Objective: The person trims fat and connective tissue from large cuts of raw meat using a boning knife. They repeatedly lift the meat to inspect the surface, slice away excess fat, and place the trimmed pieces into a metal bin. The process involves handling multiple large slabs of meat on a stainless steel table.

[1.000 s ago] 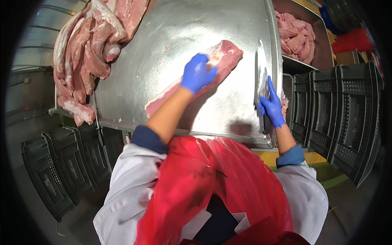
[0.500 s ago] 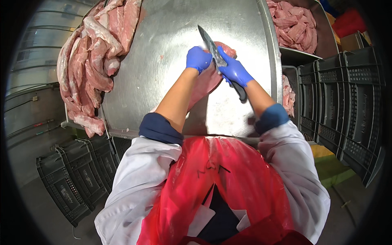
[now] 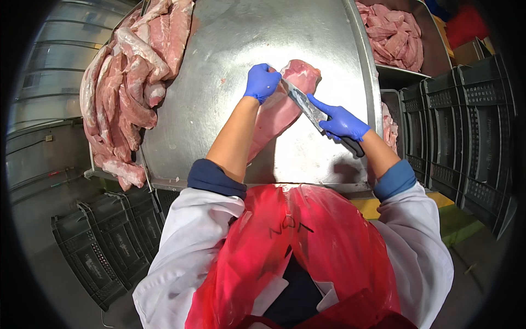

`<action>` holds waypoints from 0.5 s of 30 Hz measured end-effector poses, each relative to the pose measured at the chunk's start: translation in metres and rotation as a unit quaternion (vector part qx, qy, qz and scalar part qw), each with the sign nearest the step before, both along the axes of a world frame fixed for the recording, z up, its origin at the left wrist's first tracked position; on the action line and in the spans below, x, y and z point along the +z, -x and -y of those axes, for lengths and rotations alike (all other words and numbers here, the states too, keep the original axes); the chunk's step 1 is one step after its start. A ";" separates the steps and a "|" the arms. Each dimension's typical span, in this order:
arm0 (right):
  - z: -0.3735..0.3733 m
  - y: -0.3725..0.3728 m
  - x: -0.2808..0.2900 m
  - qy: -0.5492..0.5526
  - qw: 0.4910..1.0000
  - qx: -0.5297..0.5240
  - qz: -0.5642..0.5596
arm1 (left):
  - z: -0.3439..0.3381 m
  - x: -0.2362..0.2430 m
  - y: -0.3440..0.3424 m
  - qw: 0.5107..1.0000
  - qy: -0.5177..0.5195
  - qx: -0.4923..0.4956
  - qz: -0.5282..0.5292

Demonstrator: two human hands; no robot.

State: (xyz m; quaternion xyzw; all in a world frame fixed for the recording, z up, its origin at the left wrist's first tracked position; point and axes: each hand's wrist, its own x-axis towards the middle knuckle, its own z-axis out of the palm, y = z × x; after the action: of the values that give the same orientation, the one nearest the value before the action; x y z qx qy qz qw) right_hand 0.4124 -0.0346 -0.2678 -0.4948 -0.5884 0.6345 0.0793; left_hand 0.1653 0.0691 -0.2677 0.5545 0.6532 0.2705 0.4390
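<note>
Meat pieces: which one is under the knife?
The long piece lying alone in the middle; others are in the left heap or right-hand bins.

On my near left I see dark perforated crates (image 3: 93, 257), and a larger set of similar dark crates (image 3: 474, 137) lines my right side. At far right I make out a brown box (image 3: 467, 54) near a blurred red thing (image 3: 467, 26). A slatted, shiny panel (image 3: 71, 35) fills my far left. Near right, a yellow band (image 3: 437, 200) meets a green one (image 3: 459, 226) above grey floor (image 3: 476, 274).
</note>
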 end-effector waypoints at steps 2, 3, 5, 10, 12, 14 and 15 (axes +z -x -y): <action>-0.013 0.022 0.000 0.010 1.000 -0.013 0.020 | -0.003 -0.004 0.005 0.999 -0.013 -0.034 0.018; -0.030 0.038 -0.009 -0.005 1.000 -0.023 0.017 | -0.005 -0.007 0.003 0.998 -0.017 -0.056 0.028; -0.037 0.052 -0.016 -0.022 0.999 -0.038 0.016 | -0.010 -0.007 0.003 0.997 -0.034 -0.070 -0.012; 0.019 0.029 -0.003 0.023 0.999 0.029 0.016 | -0.032 -0.013 0.040 0.998 -0.030 -0.047 0.044; 0.011 0.041 0.007 0.003 0.999 0.026 0.034 | -0.028 0.005 0.035 0.997 -0.013 -0.070 0.033; -0.008 0.069 -0.001 -0.073 0.994 0.024 0.078 | -0.026 0.009 0.028 0.993 -0.025 -0.104 0.053; -0.022 0.084 -0.022 -0.052 0.997 -0.011 0.051 | -0.027 0.012 0.025 0.991 -0.018 -0.119 0.049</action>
State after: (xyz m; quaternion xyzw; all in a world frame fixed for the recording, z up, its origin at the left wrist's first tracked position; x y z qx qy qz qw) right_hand 0.3284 -0.0128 -0.2896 -0.5284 -0.6181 0.5762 0.0818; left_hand 0.1405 0.0957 -0.2561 0.6225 0.5550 0.2548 0.4894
